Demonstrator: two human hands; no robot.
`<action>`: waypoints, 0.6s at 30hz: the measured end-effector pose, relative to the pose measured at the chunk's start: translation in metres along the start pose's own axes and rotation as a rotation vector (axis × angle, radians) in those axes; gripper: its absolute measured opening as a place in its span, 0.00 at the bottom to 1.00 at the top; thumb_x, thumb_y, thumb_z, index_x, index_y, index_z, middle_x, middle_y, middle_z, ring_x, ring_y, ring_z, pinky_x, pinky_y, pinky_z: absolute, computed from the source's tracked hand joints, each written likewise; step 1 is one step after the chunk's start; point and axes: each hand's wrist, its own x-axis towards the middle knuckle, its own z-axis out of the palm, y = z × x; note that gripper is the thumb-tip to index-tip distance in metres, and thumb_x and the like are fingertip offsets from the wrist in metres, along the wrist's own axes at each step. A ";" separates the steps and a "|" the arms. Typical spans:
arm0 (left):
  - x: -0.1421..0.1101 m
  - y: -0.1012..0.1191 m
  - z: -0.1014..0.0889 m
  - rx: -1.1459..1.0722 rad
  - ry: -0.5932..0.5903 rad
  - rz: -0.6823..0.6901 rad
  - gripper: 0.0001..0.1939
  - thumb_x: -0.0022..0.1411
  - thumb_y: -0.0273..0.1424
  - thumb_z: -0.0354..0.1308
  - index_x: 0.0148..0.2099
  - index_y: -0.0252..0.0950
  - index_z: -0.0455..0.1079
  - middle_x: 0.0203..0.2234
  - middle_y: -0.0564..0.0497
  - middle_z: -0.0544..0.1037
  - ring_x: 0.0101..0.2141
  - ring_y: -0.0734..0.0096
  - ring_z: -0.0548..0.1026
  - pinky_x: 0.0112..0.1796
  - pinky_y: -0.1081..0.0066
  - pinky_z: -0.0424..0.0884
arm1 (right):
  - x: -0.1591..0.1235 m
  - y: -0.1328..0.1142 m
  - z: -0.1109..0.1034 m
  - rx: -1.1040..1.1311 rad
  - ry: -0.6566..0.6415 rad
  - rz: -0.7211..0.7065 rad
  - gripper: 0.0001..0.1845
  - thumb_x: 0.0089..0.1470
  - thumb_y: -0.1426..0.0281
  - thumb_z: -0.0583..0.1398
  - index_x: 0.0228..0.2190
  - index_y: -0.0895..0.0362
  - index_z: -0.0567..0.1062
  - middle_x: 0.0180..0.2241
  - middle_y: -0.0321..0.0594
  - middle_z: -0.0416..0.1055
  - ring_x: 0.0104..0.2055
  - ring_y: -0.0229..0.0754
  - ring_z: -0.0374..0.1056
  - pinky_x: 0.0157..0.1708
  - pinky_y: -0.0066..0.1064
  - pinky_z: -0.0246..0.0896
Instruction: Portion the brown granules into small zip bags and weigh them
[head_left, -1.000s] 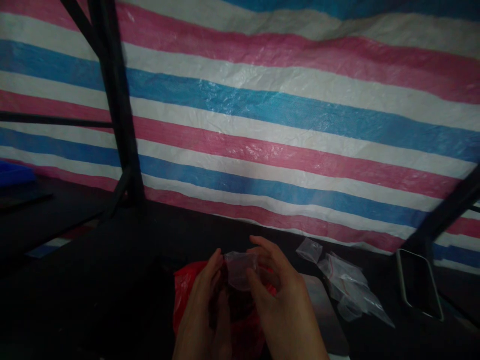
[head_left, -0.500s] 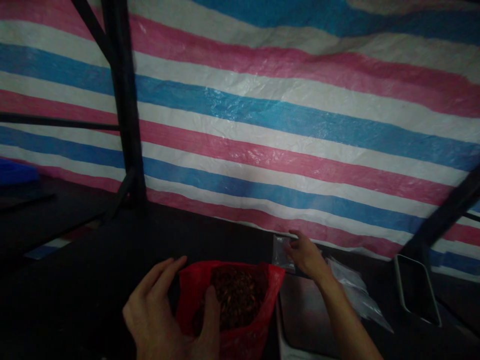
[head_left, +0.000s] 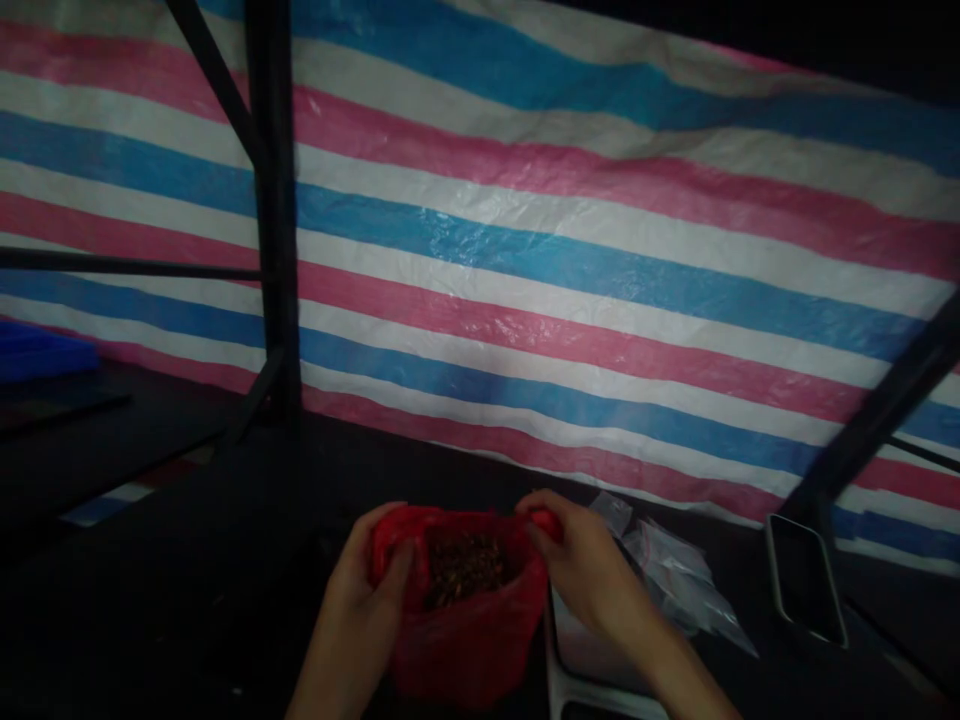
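Note:
A red plastic bag (head_left: 469,650) stands with its mouth open in front of me. Inside it lies a heap of small brown, dried-looking pieces (head_left: 465,572), too dark to name. My left hand (head_left: 369,590) grips the bag's left rim, thumb inside and fingers outside. At the right rim my right hand (head_left: 574,555) pinches a bunched corner of the same bag. Partly under my right forearm is a flat scale-like device (head_left: 592,650) with a dark plate and a pale frame.
Clear plastic bags (head_left: 682,575) lie right of the device. A phone (head_left: 806,580) leans by a black metal post (head_left: 817,490) at the right. Behind the black table (head_left: 247,560) hangs a striped tarp (head_left: 525,330). Something blue (head_left: 45,350) sits far left.
My right hand has left the small clear bag behind the device and taken hold of the red bag's right rim. My left hand has closed on the left rim. The view has shifted slightly.

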 end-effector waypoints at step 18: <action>0.046 0.059 0.003 0.108 -0.137 0.081 0.27 0.54 0.37 0.56 0.57 0.38 0.73 0.46 0.45 0.84 0.36 0.63 0.84 0.36 0.67 0.78 | -0.014 -0.022 -0.039 -0.373 -0.237 -0.212 0.24 0.54 0.86 0.55 0.41 0.56 0.86 0.44 0.46 0.80 0.47 0.45 0.76 0.47 0.30 0.66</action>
